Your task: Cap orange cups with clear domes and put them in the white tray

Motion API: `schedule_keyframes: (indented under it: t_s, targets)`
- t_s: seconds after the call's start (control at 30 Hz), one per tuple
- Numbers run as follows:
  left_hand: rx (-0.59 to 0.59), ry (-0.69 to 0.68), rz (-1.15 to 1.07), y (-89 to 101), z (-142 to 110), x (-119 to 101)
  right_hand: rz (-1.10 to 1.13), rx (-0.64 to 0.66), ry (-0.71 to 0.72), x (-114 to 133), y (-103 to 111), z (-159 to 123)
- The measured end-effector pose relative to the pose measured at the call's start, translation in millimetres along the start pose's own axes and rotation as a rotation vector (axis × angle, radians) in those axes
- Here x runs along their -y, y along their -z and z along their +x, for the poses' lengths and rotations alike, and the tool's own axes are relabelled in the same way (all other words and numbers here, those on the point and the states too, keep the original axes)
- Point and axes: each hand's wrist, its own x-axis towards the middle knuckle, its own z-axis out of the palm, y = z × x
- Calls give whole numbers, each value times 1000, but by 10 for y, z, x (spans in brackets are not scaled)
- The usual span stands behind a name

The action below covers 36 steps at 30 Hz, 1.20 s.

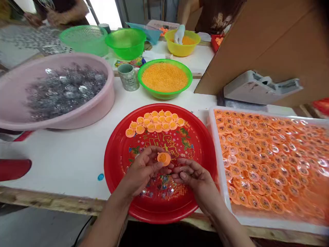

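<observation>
Mug [130,79] and cardboard [246,44] by a white surface [64,154]
The grey-green mug bears dark lettering, near colourful packets [132,62]; a small blue disc [100,177] lies near the front edge; the brown cardboard slants behind a white device [259,88].

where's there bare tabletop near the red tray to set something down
The widest bare white tabletop lies left of the red tray, below the pink tub, bar a small blue disc. A narrower gap runs between tub and tray up to the mug. Right of the tray is crowded: a white bin of orange discs stands close.
</observation>
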Motion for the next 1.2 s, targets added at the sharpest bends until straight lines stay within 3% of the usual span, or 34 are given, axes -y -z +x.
schedule_keyframes:
  t_s: [0.17,0.37,0.47,0.8,1.0,1.2]
  targets:
    - [-60,-22,75,3,-66,30,-8,-47,-26,-14,49,-15]
    - [-85,11,77,-54,-106,34,-174,-117,105,-53,147,-2]
    - [-84,16,112,-80,-113,59,-123,-136,79,-44,174,-10]
    - [-74,53,105,-149,-136,111,-12,-18,55,-10,130,-41]
    - [-99,42,186,-168,-124,150,-327,-44,104,58,241,-72]
    - [-36,109,217,-244,-133,144,-806,133,339,286,205,-87]
